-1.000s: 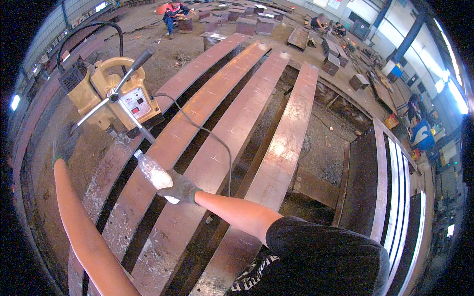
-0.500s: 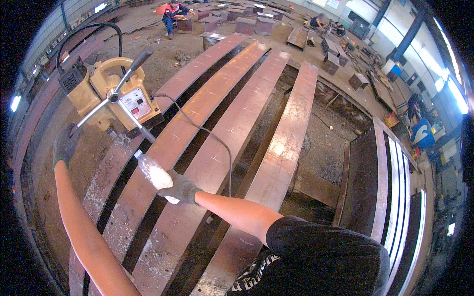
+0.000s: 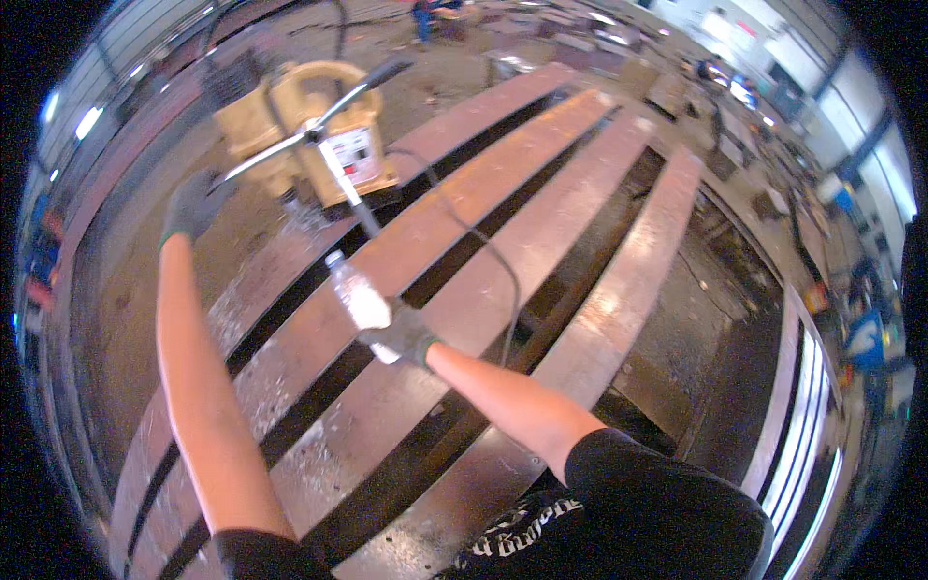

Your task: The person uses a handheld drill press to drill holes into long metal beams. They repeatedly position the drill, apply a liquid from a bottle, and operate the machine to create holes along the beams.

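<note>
A tan magnetic drill (image 3: 333, 155) stands on one of the steel beams, at the left of the view. It has a three-spoked feed lever (image 3: 338, 174) with dark grips. My left hand (image 3: 198, 201), in a grey glove, is closed round the end of the lever's left spoke. In my right hand (image 3: 401, 333), also gloved, is a clear plastic bottle (image 3: 360, 298) with whitish contents. It is tilted, its capped or narrow end pointing up and left toward the drill. Metal shavings (image 3: 304, 215) lie under the drill's bit, which is blurred.
Several long rusty-brown steel beams (image 3: 483, 280) run side by side with dark gaps between them. A black cable (image 3: 503, 261) loops across them from the drill. Bright metal bars (image 3: 802, 435) lie at the right. Far off, a person (image 3: 422, 19) is among steel pieces.
The whole view has swung left, so drill, beams and hands sit further right in the picture. Both hands keep their holds on the lever and the bottle.
</note>
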`<move>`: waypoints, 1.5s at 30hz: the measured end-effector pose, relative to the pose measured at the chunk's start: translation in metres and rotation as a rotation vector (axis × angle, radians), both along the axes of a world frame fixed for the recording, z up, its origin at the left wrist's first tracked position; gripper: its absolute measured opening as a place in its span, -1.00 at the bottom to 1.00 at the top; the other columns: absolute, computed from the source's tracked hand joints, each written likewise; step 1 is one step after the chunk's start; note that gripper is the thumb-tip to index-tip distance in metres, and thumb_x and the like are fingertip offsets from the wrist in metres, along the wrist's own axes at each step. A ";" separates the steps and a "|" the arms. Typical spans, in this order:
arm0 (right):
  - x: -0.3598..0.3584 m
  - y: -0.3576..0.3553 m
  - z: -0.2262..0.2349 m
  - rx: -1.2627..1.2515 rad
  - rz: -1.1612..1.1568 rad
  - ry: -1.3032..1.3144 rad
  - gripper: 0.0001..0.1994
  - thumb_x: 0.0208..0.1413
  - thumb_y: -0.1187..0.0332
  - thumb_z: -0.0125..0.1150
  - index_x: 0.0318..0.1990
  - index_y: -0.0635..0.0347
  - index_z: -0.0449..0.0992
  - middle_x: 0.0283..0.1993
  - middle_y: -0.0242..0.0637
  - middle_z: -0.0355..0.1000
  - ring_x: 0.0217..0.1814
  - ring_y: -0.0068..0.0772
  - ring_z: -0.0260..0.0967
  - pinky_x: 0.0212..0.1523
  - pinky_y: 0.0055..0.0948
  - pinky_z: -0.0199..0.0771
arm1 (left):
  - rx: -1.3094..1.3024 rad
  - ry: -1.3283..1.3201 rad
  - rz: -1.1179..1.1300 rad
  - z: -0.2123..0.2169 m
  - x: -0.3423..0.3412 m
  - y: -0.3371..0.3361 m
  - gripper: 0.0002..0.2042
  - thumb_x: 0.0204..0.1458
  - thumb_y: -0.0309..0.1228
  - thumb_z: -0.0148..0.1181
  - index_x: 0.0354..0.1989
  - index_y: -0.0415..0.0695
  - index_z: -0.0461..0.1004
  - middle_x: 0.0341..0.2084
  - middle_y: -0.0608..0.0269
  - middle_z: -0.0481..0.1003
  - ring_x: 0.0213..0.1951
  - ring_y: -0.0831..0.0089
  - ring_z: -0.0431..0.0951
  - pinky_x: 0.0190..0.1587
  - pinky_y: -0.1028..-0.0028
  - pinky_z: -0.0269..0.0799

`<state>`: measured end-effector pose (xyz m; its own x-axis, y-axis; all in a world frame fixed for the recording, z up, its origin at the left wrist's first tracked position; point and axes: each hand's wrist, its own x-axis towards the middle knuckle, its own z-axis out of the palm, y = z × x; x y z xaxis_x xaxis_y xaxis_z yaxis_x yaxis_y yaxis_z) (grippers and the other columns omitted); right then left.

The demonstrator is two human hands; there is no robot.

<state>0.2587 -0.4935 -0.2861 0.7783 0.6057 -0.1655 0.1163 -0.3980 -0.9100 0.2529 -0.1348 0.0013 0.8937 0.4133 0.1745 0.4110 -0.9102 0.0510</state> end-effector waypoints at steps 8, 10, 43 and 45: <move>0.020 0.030 0.020 -0.206 0.194 0.005 -0.22 -0.27 -0.31 0.48 -0.12 0.30 0.68 -0.15 0.08 0.65 -0.13 0.03 0.66 -0.09 -0.13 0.64 | 0.039 -0.106 -0.016 0.000 -0.021 0.009 -0.46 0.15 0.19 0.14 0.03 -0.02 0.62 -0.06 -0.04 0.64 0.01 -0.08 0.61 0.03 0.05 0.49; 0.023 0.031 0.031 -0.185 0.161 0.088 -0.19 -0.24 -0.31 0.48 -0.09 0.34 0.67 -0.14 0.10 0.65 -0.09 0.01 0.66 -0.06 -0.11 0.63 | 0.032 -0.080 0.005 0.001 -0.019 0.009 -0.45 0.14 0.21 0.14 0.03 0.00 0.62 -0.04 -0.03 0.63 0.02 -0.07 0.61 0.04 0.05 0.48; 0.025 0.003 -0.023 0.372 0.046 0.314 -0.35 0.13 0.21 0.46 0.32 0.30 0.40 0.19 -0.25 0.48 0.16 -0.30 0.46 0.16 -0.30 0.49 | -0.019 -0.113 0.100 -0.012 0.005 0.003 -0.50 -0.08 0.11 0.28 -0.08 0.03 0.72 -0.03 0.01 0.65 0.00 -0.01 0.66 0.09 0.11 0.56; 0.025 0.008 -0.024 0.362 0.120 0.340 -0.33 0.14 0.22 0.45 0.35 0.32 0.36 0.21 -0.25 0.47 0.16 -0.31 0.46 0.18 -0.30 0.48 | -0.028 -0.118 0.134 -0.007 -0.007 0.008 -0.48 -0.11 0.12 0.31 -0.08 0.04 0.72 -0.04 0.02 0.65 -0.01 0.00 0.66 0.08 0.12 0.56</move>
